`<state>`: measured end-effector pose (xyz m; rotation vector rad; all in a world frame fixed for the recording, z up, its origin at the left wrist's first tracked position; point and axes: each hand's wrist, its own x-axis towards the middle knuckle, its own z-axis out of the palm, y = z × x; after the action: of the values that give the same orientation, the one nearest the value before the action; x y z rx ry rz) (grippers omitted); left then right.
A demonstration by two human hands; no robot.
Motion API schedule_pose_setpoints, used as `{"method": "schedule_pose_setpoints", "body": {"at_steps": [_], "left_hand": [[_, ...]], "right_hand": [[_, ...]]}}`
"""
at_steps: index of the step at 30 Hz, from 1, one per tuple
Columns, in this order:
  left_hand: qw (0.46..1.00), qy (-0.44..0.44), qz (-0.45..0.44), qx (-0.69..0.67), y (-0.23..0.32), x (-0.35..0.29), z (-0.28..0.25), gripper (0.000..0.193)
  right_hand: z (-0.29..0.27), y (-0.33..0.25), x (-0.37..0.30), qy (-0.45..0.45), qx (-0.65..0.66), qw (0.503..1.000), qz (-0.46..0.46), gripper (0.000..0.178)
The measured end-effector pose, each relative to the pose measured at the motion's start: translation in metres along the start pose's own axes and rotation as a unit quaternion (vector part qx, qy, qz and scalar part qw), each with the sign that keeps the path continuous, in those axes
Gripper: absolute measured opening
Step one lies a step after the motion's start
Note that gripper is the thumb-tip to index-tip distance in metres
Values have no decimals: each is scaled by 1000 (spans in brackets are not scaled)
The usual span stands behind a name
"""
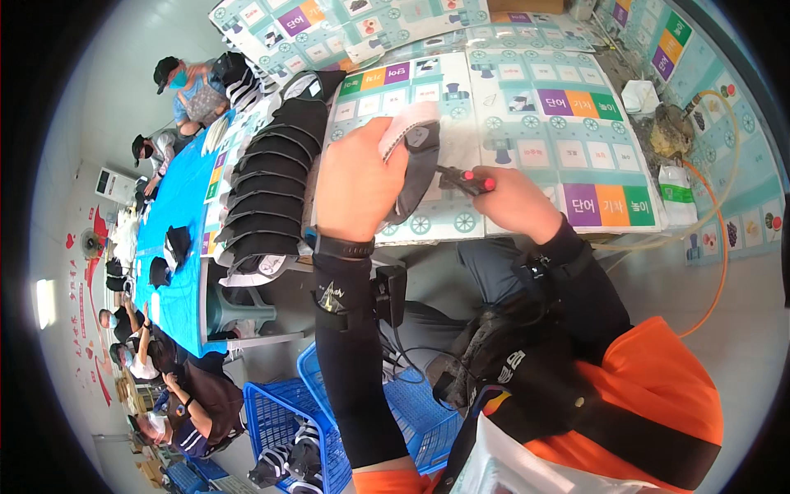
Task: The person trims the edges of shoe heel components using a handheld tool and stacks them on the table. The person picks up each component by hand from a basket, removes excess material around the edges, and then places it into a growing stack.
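Raised over the table, my left hand [358, 177] is closed around a black fabric cap [418, 169] with a pale, stitched inner band turned outward. My right hand [520, 206] grips small dark thread snips [461, 179] with red-tipped handles. The snips point left, their tip close to the cap's right edge; whether they touch it I cannot tell. Left of my left hand, a long row of nested black caps [276, 177] lies along the table's edge.
Printed sheets cover the worktable [543, 152]. At its right stand a dusty lump-shaped device [673, 132] with an orange hose [722, 247] and a green-white packet [676, 193]. Blue baskets [284, 403] sit below left. Several people work along a blue-covered table [177, 214].
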<state>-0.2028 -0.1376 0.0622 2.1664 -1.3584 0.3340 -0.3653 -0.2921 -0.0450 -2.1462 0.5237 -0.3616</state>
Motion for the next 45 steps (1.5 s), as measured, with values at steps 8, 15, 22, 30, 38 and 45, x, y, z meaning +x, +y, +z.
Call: {"method": "schedule_pose_setpoints", "body": {"at_steps": [8,15,22,30,38,45], "left_hand": [[999,-28,-26,-10,8,-8,-1,33],[999,-21,-34,-16,1,-11,-4,36],[997,-23,-61,-40,-1,-19,-6,36],[997,-19,-63,-51,-4,-18,-7,36],[998,-10,-39,-44,-4,-12,-5,34],[997,-27,-39,-61,0,-4,-5,33]], "right_hand": [[6,-5,3,35,-4,999,8,19],[7,-8,-1,4,25,1000,-7,19],[11,-13,4,11,26,999,-15,18],[8,-16,0,-41,21,999,-2,23],[7,-16,-4,-15,12,1000,1,22],[7,-13,-3,6,11,999,-32,20]]}}
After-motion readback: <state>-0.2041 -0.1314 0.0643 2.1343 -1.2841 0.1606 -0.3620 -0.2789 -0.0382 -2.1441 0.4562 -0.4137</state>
